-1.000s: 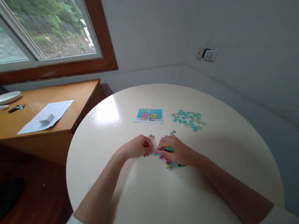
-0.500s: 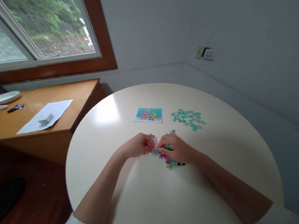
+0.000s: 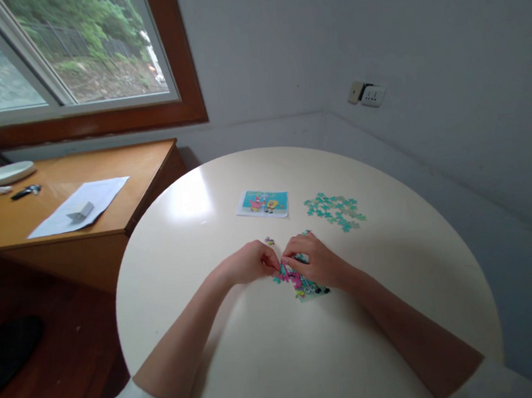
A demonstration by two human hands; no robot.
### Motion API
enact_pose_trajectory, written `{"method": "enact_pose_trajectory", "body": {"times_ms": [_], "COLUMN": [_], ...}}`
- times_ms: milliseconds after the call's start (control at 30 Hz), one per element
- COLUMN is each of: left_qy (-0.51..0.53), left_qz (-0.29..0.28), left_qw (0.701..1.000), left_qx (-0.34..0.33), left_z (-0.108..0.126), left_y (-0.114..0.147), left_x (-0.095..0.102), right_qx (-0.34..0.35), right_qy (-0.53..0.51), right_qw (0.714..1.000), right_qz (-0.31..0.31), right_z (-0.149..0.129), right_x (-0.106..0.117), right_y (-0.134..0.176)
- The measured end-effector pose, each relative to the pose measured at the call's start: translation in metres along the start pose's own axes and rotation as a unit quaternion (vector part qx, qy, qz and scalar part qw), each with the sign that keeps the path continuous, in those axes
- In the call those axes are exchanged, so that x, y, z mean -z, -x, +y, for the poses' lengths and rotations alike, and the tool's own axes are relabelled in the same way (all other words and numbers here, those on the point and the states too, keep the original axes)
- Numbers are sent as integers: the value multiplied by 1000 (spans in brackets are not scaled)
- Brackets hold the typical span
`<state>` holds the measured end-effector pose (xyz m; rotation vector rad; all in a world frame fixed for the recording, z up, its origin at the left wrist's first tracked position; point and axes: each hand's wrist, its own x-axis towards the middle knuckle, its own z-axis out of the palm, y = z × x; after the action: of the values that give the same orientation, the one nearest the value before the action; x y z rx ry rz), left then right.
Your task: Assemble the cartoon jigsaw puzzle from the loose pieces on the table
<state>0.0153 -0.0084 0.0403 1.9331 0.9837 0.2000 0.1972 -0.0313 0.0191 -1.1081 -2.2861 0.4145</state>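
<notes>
A partly joined jigsaw puzzle [image 3: 309, 288] with pink, green and black-and-white parts lies on the table under my hands. My left hand [image 3: 255, 261] is closed in a pinch at its upper left edge, on a puzzle piece mostly hidden by the fingertips. From the right, my right hand [image 3: 314, 262] lies over the joined part and covers much of it. Its thumb and fingers curl together on the puzzle's upper left, close to the left fingertips. Just beyond the hands is a small loose puzzle piece [image 3: 269, 241].
A reference picture card [image 3: 263, 204] with cartoon figures lies farther back on the round white table [image 3: 181, 252]. Right of it is a spread of loose teal puzzle pieces [image 3: 336, 209]. A wooden desk [image 3: 150, 179] on the left bears paper [image 3: 103, 192], a small white box and a white plate.
My left hand has moved slightly right and down, bringing its fingertips against the puzzle's edge. The right hand has shifted only a little; the card and loose teal pieces lie as before.
</notes>
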Motion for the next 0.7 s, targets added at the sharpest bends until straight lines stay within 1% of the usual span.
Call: {"method": "enact_pose_trajectory", "body": {"times_ms": [100,333,700], "left_qy": [-5,-26,-52], "left_qz": [-2,12,24], "left_qw": [1000,1000,998], "left_qx": [3,10,25], "left_z": [0,3,10], "left_y": [0,0,1], "left_x": [0,-1,-3], "right_qx": [2,-9,2], "right_qy": [-1,2,1], "right_qw": [1000,1000,1000], "right_qz": [-4,-5,-4], "right_z": [1,0,1], "right_x": [0,0,-2], "right_y": [0,0,0]}}
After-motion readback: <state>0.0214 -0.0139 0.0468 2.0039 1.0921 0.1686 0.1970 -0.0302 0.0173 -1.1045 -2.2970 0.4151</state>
